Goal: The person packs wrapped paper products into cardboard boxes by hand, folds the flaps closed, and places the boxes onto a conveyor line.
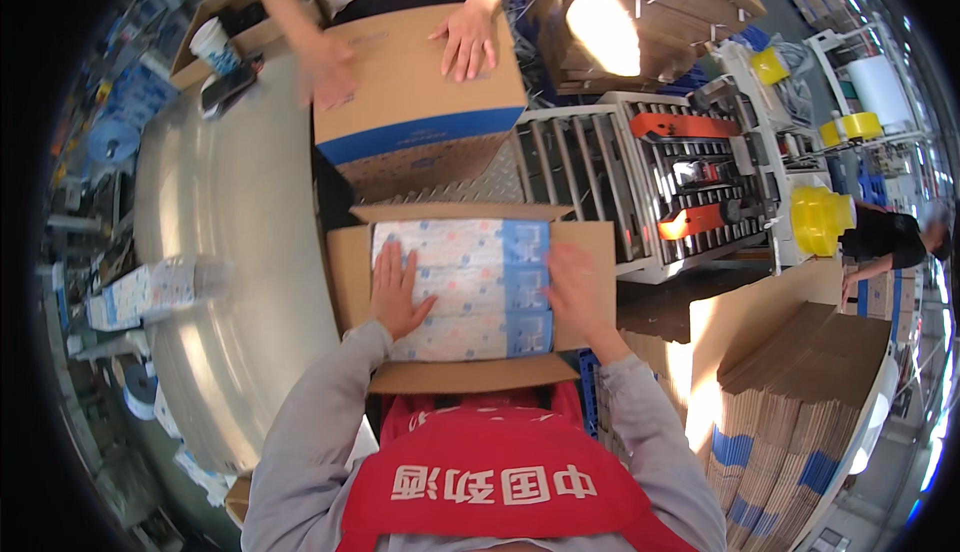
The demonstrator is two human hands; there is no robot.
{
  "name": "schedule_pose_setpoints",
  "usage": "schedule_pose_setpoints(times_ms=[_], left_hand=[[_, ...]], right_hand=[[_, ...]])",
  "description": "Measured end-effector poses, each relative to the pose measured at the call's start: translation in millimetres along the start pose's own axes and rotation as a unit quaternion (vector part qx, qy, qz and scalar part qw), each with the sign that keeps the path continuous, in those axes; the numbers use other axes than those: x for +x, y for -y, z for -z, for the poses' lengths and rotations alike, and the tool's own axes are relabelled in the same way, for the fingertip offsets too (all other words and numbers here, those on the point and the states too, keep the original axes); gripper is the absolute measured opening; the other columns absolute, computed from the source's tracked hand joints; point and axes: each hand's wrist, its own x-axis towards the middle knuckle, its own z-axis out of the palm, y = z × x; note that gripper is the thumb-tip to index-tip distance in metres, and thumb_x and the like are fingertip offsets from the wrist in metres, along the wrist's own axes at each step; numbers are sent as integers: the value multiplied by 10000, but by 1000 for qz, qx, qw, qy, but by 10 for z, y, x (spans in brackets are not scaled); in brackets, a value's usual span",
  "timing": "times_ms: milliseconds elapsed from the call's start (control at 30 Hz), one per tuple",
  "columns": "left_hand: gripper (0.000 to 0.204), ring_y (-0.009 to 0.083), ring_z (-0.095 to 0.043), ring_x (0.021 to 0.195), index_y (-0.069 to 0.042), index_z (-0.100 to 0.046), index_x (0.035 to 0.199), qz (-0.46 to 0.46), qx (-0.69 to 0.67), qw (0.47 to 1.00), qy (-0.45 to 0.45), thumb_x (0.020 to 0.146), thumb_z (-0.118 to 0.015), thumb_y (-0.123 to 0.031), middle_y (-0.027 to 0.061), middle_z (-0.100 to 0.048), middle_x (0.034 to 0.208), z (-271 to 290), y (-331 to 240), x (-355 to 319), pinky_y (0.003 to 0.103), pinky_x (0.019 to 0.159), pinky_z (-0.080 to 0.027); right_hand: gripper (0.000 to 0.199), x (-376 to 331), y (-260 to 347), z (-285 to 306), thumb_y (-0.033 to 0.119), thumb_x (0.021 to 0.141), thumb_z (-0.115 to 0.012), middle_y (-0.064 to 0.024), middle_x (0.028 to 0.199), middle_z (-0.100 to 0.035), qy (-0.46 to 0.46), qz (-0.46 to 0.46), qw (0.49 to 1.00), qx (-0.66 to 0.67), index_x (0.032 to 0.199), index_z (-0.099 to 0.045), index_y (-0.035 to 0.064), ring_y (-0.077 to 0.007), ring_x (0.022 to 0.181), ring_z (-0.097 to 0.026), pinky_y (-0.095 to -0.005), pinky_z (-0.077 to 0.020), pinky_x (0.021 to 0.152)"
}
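Note:
An opened cardboard box (470, 377) stands in front of me, its flaps folded outward. Rows of white, blue-ended wrapped packs (460, 287) fill it to the top. My left hand (402, 292) lies on the left part of the packs, fingers spread. At their right end, beside the right flap, is my right hand (575, 292); it is slightly blurred, its fingers extended and nothing seen in them. Across from me, a co-worker's hands (466, 42) rest on a closed brown carton (415, 77) with a blue band.
A shiny metal surface (235, 242) curves along the left, bearing a paper cup (215, 47) and a dark phone-like object (229, 90). To the right are a roller conveyor (575, 157) and a machine with orange arms (690, 128). Flattened cartons (770, 442) stand stacked at lower right.

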Motion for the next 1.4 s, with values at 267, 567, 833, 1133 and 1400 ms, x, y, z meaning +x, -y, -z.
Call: schedule_pose_setpoints(times_ms=[267,567,833,1133,1400], left_hand=[[764,441,-106,1386,-47,-250,1443,42,26,998,24,821,-617,-295,248,-133,1502,85,-31,179,521,1106,-125],[1225,337,-279,1345,-96,-41,1482,693,-41,702,-158,627,-752,-610,282,-255,1435,-672,335,-189,489,1074,-239],[1002,391,-292,1326,15,-321,1381,123,-221,954,159,626,-828,-406,243,-339,1410,240,-2003,1727,459,1065,-284],[1363,388,-80,1402,21,-24,1448,311,-2,922,230,518,-804,-600,288,-79,1488,-675,-2231,2700,500,1121,-125],[891,275,-290,1333,-114,206,1439,322,-541,749,-206,933,-527,-133,231,-185,1489,-1692,-1943,1890,326,1082,-236]], right_hand=[[362,-362,-1270,-7,202,839,-683,-58,1001,-672,91,-286,788,537,1118,-619,-20,-117,881,-626,-281,-507,752],[361,664,-2106,868,332,811,-645,-212,683,-621,53,-214,917,332,827,-665,-28,-318,618,-637,-370,-470,552],[783,224,-2491,1461,560,879,-450,-276,1051,-533,284,-186,939,61,1404,-198,36,-431,881,-595,-454,-479,760],[655,1604,-2577,1294,368,779,-656,-222,1256,-467,-11,164,979,-118,1291,-445,18,-386,1178,-454,-505,-368,984],[735,223,-2751,678,433,768,-665,-191,1272,-429,23,129,991,-24,1291,-419,-22,-337,1254,-367,-489,-263,1078]])
